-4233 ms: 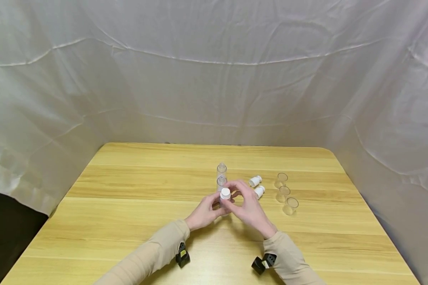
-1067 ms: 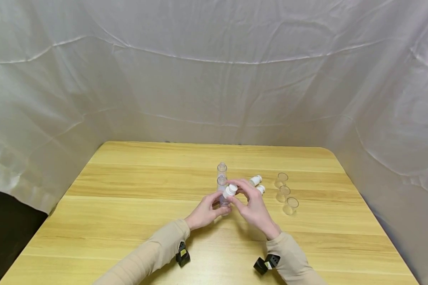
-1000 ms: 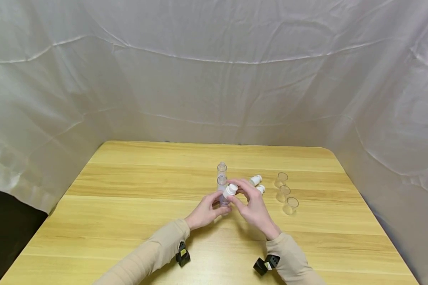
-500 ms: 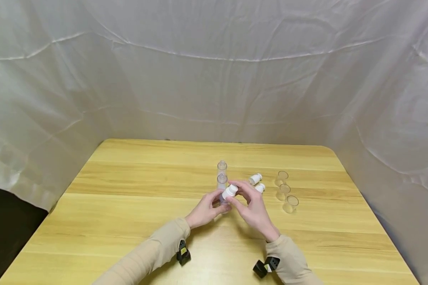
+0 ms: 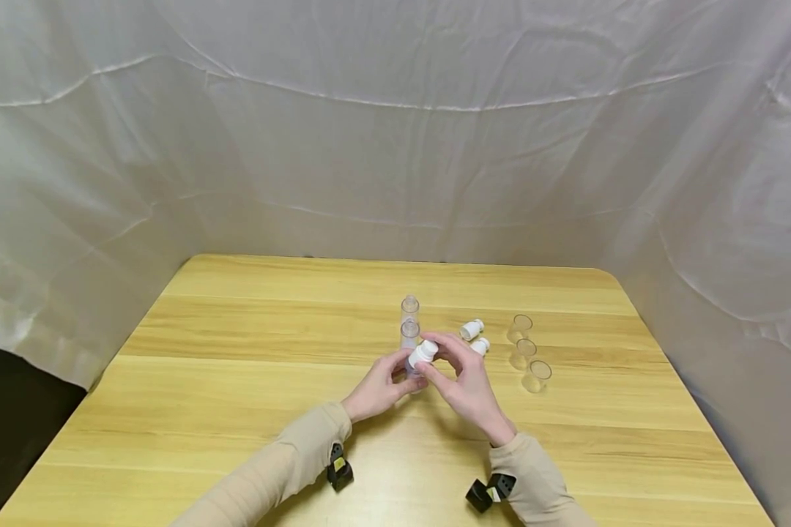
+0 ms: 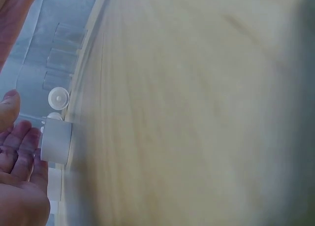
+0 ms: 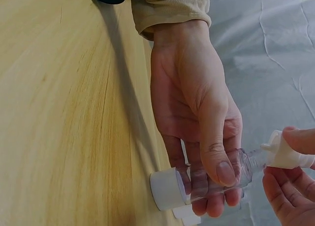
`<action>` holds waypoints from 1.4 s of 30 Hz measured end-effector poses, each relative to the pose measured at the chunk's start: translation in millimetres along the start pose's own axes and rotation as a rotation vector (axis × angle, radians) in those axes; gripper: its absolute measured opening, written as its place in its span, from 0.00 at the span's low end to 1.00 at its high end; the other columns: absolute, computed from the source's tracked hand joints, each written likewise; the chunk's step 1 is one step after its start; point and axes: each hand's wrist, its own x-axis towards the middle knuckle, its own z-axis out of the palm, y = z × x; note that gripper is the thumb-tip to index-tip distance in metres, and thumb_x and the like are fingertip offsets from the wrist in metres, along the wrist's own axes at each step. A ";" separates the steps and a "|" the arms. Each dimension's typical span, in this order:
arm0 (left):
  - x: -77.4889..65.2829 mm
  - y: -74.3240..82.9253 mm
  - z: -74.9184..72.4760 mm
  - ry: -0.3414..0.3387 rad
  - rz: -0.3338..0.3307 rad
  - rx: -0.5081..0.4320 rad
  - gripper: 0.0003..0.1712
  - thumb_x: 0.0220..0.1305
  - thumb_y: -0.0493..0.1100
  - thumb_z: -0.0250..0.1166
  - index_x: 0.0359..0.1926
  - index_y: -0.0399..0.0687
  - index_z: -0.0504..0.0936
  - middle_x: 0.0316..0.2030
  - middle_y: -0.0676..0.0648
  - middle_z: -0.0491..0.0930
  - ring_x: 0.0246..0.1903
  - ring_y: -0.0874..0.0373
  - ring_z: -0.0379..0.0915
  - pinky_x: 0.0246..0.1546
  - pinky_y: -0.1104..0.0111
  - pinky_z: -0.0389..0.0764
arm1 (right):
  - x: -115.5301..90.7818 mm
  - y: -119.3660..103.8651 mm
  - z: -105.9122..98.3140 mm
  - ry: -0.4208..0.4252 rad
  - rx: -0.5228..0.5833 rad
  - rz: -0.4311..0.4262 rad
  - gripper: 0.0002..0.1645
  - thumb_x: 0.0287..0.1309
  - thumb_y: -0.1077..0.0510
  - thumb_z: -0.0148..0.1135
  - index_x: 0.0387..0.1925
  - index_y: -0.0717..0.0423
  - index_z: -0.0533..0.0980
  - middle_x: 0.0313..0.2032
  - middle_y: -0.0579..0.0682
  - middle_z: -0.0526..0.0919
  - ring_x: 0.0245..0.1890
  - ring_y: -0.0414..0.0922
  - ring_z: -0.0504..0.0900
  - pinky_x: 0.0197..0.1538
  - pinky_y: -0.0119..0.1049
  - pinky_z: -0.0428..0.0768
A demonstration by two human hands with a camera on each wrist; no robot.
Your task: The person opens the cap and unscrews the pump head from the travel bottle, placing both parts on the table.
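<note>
My left hand (image 5: pixel 377 389) grips a clear bottle (image 7: pixel 206 189) with a white base (image 7: pixel 167 189), its thumb and fingers round the clear body. Above the bottle's neck, my right hand (image 5: pixel 464 380) pinches a white pump head (image 5: pixel 422 353) between thumb and fingers. That pump head leans to the right; I cannot tell whether it touches the neck. In the left wrist view the white base (image 6: pixel 56 141) stands out beside the fingers. Just behind the hands, two more clear bottles (image 5: pixel 409 306) stand upright in a row.
Two white pump heads (image 5: pixel 471 329) lie on the wooden table (image 5: pixel 250 344) behind my right hand, one partly hidden by it. Farther right, three clear caps (image 5: pixel 537 376) stand in a row. Pale curtains (image 5: pixel 395 146) hang behind the table and at its sides.
The white pump head, upright over the bottle about four seconds ago, is now tilted to the right. During the last second it has shifted only slightly; both hands keep their hold.
</note>
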 end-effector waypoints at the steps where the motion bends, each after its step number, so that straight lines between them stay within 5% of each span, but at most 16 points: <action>1: -0.2 0.2 0.0 0.000 0.000 -0.004 0.27 0.67 0.39 0.66 0.65 0.37 0.73 0.61 0.37 0.79 0.64 0.42 0.75 0.71 0.49 0.72 | -0.1 0.1 0.1 0.000 -0.004 0.002 0.26 0.55 0.72 0.69 0.57 0.72 0.75 0.50 0.70 0.81 0.45 0.36 0.84 0.58 0.26 0.83; 14: 0.5 -0.3 -0.2 -0.003 0.006 -0.011 0.27 0.67 0.39 0.66 0.65 0.36 0.72 0.62 0.36 0.78 0.64 0.42 0.75 0.71 0.50 0.72 | -0.5 0.8 0.3 -0.002 -0.025 0.014 0.26 0.56 0.70 0.69 0.57 0.71 0.75 0.48 0.62 0.83 0.45 0.39 0.85 0.58 0.29 0.84; 42: 0.1 0.1 -0.4 -0.004 0.006 -0.017 0.28 0.67 0.36 0.65 0.66 0.36 0.72 0.63 0.36 0.78 0.65 0.42 0.73 0.72 0.50 0.72 | 0.7 0.1 3.6 -0.013 -0.003 0.033 0.24 0.56 0.69 0.69 0.56 0.67 0.77 0.51 0.68 0.82 0.48 0.36 0.81 0.55 0.33 0.86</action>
